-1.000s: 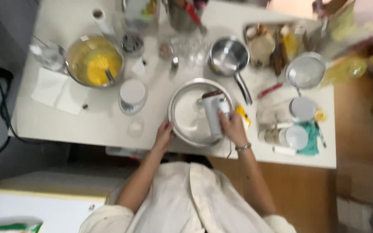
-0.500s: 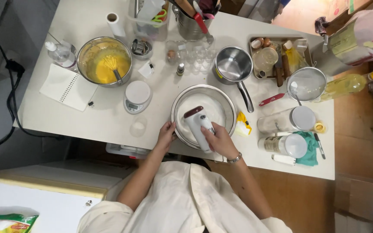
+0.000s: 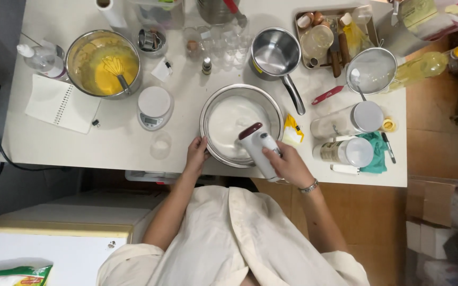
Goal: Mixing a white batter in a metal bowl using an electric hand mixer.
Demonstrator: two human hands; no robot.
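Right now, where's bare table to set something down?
Free: the strip along the near edge between the notebook and left hand, around the small glass. Crowded: the back row by the saucepan, and right of the mixing bowl, among jars.

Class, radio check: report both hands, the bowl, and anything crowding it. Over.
Left hand steadies steel bowl rim. Right hand has its grip on white hand mixer, over white cream. Saucepan handle and kitchen scale close by.
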